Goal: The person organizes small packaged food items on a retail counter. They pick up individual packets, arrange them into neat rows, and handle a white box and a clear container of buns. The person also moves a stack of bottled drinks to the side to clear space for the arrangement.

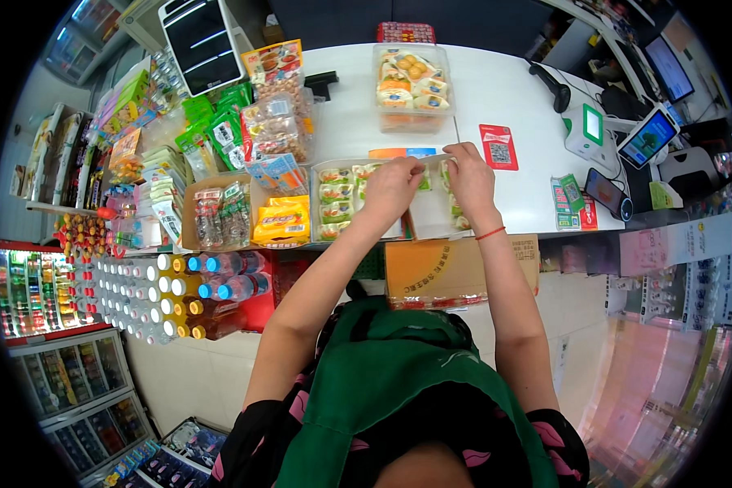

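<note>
On the counter's near edge, two shallow boxes hold small wrapped snacks in green and white packs. My left hand (pixel 392 188) is over the left box (pixel 335 240), its fingers bent together near the box's upper right corner. My right hand (pixel 471 183) reaches over the right box (pixel 432 232), thumb and fingers pinched at its far edge by a pale strip or flap. Whether the left fingers grip that same edge cannot be told. Small wrapped packs (pixel 424 182) show between the hands. An orange and blue card (pixel 402 152) lies just behind them.
A clear plastic tub of packaged cakes (pixel 412 82) stands farther back. Boxed snacks, such as yellow packets (pixel 282 221), crowd the left. A red code card (pixel 498 147), a handheld barcode scanner (pixel 550 87) and a phone (pixel 609 194) lie right. A cardboard carton (pixel 460 273) sits below the counter edge.
</note>
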### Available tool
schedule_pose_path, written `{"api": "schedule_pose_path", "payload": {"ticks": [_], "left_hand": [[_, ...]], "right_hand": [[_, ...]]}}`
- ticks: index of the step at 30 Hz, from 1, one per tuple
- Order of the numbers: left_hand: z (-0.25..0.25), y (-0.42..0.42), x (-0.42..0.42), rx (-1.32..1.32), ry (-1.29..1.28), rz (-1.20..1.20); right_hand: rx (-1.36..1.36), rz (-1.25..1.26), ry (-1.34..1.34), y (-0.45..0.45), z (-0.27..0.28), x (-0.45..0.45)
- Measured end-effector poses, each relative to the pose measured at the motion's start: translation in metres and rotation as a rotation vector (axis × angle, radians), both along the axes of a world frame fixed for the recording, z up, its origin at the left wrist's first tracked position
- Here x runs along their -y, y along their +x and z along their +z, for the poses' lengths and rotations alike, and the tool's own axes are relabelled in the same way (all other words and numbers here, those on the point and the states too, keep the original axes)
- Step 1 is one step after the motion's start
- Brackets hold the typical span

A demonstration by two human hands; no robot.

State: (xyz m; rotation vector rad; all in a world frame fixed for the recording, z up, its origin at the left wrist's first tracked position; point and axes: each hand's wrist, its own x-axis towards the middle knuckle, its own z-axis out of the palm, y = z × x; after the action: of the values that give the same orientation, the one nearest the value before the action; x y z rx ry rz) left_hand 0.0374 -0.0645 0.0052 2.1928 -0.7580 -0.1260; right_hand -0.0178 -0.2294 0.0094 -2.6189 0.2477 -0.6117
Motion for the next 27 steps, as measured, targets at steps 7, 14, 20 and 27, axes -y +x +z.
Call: {"api": "schedule_pose_path", "payload": {"ticks": [7,14,20,27], "left_hand": [[-0.012,-0.01,0.06,-0.582,-0.029,0.08],[-0.07,-0.004,0.08,-0.408,-0.131,0.09],[-0.061,-0.008,0.082,-0.339,-0.133,0.06],[-0.006,-0.004,0.049,-0.091,-0.126,0.051]], "right_hand": [[-0.165,0.075,-0.057,-0.007,-0.02,0.048],[-0.237,0.157,-0.062,-0.006,-0.012,0.062],[-0.352,0.211,0.035,-0.014,0.003,0.072],[-0.238,0.293,0.123,-0.014,0.032,0.053]]}}
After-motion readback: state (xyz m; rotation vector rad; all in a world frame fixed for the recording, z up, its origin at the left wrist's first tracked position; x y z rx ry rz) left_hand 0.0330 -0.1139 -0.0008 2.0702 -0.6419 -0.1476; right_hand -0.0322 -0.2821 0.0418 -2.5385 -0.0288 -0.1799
